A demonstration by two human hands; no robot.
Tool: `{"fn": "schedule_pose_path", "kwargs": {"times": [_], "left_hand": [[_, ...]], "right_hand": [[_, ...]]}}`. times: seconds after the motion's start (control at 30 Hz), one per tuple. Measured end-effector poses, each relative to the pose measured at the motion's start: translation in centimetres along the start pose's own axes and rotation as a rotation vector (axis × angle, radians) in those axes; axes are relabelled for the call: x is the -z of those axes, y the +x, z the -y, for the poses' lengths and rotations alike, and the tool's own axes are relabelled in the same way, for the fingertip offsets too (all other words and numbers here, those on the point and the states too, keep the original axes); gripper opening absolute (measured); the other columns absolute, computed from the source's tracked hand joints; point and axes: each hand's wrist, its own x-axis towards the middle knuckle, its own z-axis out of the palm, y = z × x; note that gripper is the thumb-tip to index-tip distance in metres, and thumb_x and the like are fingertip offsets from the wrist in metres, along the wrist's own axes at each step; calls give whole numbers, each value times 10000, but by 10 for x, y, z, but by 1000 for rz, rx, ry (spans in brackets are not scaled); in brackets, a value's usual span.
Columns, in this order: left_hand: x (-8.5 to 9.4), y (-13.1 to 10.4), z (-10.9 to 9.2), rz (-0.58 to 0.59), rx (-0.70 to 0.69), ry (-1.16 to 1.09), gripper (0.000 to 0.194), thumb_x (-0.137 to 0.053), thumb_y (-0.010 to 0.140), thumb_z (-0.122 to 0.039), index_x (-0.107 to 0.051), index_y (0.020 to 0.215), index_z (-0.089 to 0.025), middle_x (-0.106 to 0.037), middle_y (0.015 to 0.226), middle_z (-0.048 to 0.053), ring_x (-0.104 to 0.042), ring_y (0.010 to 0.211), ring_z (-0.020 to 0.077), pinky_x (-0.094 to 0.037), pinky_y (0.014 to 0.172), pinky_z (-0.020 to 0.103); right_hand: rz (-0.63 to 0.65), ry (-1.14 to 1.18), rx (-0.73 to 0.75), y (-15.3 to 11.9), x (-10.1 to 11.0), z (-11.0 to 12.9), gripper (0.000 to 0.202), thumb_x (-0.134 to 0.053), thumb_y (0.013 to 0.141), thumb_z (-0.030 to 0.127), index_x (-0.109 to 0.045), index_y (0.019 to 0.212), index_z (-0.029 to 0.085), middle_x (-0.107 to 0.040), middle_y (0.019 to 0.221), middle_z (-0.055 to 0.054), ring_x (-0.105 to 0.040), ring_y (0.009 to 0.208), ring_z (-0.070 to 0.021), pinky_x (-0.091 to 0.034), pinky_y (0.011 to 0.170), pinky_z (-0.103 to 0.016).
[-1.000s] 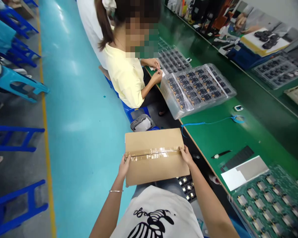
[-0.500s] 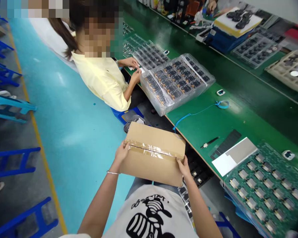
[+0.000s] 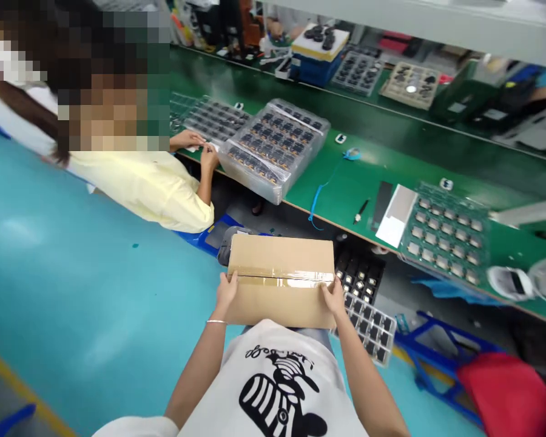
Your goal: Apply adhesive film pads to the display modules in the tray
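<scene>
A brown cardboard box [image 3: 279, 255], with clear tape over its middle seam, is held level in front of my body. My left hand [image 3: 227, 291] grips its left side, thumb on top near the seam. On the opposite side my right hand [image 3: 333, 297] clasps the box, thumb on the top by the tape end. The fingers under and behind the sides are partly hidden. Below the box on the right lie a black tray of small parts [image 3: 359, 276] and a clear compartment tray [image 3: 372, 328].
A green workbench [image 3: 337, 182] runs across ahead, bearing a wrapped stack of trays [image 3: 275, 145], a blue coiled cord [image 3: 317, 197] and a tray of small square parts [image 3: 443, 237]. A co-worker in a yellow top [image 3: 141, 188] sits at left. Blue stool [image 3: 446, 340] and red seat [image 3: 505, 388] stand right.
My view has swung to the right, so the bench and co-worker sit further left and a red seat shows at right. The box now looks straighter, still in both hands.
</scene>
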Motion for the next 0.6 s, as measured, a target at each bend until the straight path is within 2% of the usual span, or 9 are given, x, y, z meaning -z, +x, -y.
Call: {"fn": "schedule_pose_path", "kwargs": {"times": [0.13,0.23,0.33,0.43,0.6], "left_hand": [[4,3,-11,112,-151,18,369,-587,955,-360,-561,1265,-162,-601,1245,108,-626,1065,241,-543,902,454],[-8,-10,-32,228,-281,24,364,-582,958,-366,-565,1262,-166,-604,1240,107,-626,1063,239,-541,905,453],[-34,-36,-54,368,-414,29,357,-575,962,-365,-567,1261,-169,-600,1254,108,-622,1073,239,-536,917,457],[-68,-73,-70,539,-524,41,347,-572,964,-361,-571,1257,-174,-606,1248,106,-627,1069,235,-535,920,452],[-124,-129,-93,786,-647,87,352,-590,956,-341,-571,1266,-177,-600,1274,108,-615,1112,246,-515,959,472]], "right_hand": [[-186,111,-97,-63,15,-10,388,-606,936,362,-548,1272,176,-568,1302,-98,-598,1131,-241,-529,946,-469],[-326,211,-200,-101,43,-23,381,-603,939,364,-551,1265,173,-592,1258,-93,-621,1078,-223,-550,908,-442],[-503,286,-331,-135,79,-43,388,-605,938,368,-548,1268,173,-597,1244,-91,-627,1058,-218,-557,891,-433],[-683,330,-488,-169,116,-69,396,-606,937,371,-543,1275,174,-587,1261,-93,-619,1076,-225,-550,904,-442],[-821,381,-743,-210,163,-117,400,-605,937,374,-541,1277,175,-586,1263,-94,-619,1077,-227,-551,903,-442]]}}
